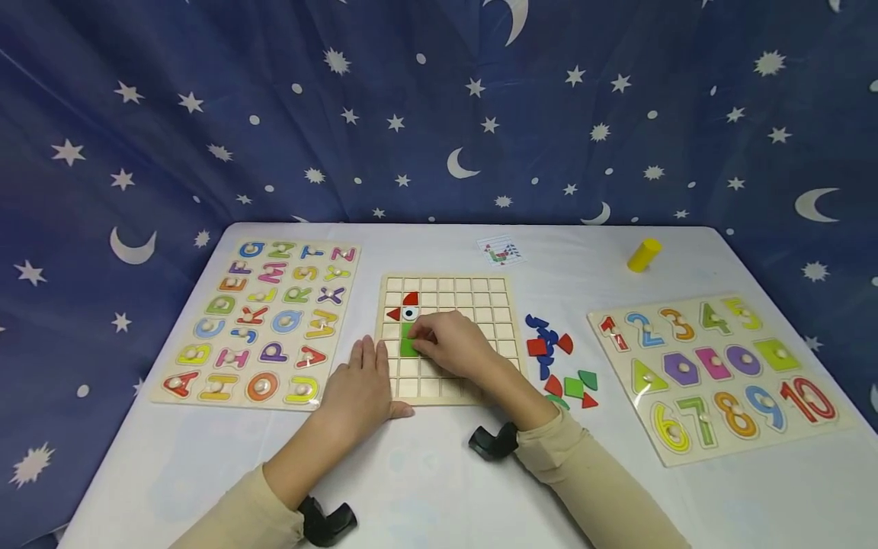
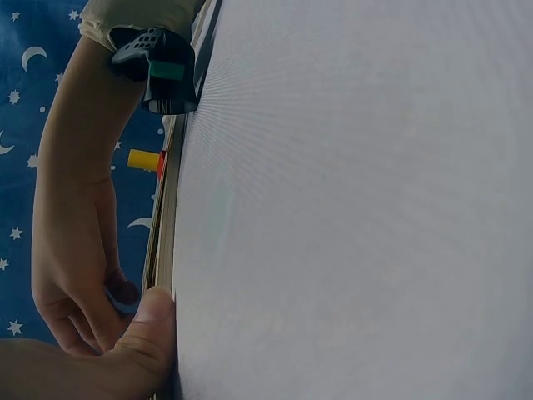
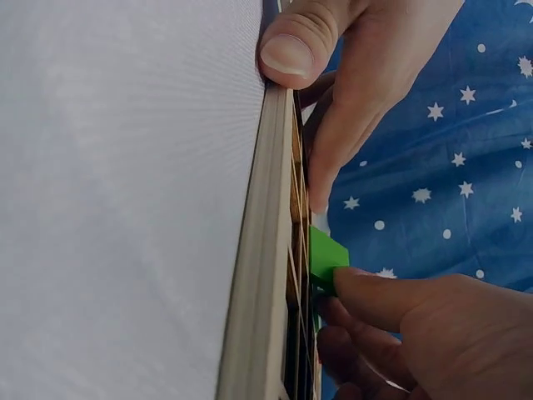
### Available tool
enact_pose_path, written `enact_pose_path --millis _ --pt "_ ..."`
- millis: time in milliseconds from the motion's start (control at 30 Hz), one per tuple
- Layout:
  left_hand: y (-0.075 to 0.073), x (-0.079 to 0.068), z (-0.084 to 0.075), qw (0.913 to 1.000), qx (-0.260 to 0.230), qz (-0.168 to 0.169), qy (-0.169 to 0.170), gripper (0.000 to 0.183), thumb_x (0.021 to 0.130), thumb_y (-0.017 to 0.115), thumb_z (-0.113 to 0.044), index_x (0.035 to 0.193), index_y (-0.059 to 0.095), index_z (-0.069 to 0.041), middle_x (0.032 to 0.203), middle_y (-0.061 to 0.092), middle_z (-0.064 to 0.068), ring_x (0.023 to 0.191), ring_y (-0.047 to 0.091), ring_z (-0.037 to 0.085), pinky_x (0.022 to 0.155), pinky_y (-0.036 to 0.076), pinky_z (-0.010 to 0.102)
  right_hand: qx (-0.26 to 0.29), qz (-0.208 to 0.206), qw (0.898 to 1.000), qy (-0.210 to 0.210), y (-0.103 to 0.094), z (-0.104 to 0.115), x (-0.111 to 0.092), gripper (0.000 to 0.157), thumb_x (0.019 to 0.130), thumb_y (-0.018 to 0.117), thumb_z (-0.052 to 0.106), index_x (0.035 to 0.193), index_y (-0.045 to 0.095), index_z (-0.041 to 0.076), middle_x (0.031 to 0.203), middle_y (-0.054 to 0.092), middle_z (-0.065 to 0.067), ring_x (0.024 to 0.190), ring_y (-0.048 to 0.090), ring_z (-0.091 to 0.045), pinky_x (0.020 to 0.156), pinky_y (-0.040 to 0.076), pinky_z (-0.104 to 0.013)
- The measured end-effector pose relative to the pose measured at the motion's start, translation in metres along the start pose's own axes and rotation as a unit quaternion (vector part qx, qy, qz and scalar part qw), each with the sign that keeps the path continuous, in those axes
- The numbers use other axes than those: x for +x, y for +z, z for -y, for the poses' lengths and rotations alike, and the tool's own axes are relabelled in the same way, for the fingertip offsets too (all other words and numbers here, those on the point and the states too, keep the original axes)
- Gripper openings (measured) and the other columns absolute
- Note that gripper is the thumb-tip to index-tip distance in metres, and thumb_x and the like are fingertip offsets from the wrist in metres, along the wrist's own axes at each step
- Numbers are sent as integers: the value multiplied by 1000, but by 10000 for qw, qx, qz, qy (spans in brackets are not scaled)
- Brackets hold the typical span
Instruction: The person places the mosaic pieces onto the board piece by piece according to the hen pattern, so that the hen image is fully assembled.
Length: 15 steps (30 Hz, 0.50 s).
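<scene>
A wooden grid board (image 1: 449,285) lies mid-table. On its left part sit a red quarter-round piece (image 1: 411,298), a red triangle (image 1: 393,314), a white tile with an eye dot (image 1: 409,313) and green squares (image 1: 407,329). My right hand (image 1: 454,345) reaches over the board and pinches a green square tile (image 3: 327,257) between thumb and fingers; it stands tilted at the grid in the right wrist view. My left hand (image 1: 358,387) rests at the board's lower left corner, fingers straight along the side, thumb (image 2: 154,310) against the front edge.
Right of the board lie loose blue pieces (image 1: 546,335), a red square (image 1: 536,348) and a loose green square (image 1: 573,387). A letter puzzle (image 1: 257,343) flanks the left, a number puzzle (image 1: 713,381) the right. Behind are a picture card (image 1: 501,250) and a yellow cylinder (image 1: 644,255).
</scene>
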<state>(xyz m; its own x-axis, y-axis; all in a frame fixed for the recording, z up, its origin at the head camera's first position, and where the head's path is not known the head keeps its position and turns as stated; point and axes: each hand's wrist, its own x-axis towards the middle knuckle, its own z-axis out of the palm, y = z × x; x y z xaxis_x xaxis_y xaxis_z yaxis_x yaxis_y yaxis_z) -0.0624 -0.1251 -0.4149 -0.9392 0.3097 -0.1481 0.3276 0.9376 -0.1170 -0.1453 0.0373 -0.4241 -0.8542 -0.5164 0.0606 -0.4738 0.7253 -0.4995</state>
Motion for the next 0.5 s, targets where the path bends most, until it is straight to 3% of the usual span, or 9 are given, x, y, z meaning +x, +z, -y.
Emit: enact_pose_path --millis 300,500 --pt "-1 -1 -1 9999 -123 6 -18 100 81 55 -67 139 36 13 142 38 34 134 40 42 93 49 46 -624 -110 9977 -236 1 2 -4 16 86 71 27 99 75 19 95 67 6 87 62 -9 77 53 -29" --pt "0 -1 -1 9999 -122 0 1 100 81 55 -66 139 36 13 142 38 34 133 40 42 93 50 46 -899 -120 9953 -342 -1 2 -6 18 86 71 29 100 77 21 99 66 6 88 63 -10 74 54 -31"
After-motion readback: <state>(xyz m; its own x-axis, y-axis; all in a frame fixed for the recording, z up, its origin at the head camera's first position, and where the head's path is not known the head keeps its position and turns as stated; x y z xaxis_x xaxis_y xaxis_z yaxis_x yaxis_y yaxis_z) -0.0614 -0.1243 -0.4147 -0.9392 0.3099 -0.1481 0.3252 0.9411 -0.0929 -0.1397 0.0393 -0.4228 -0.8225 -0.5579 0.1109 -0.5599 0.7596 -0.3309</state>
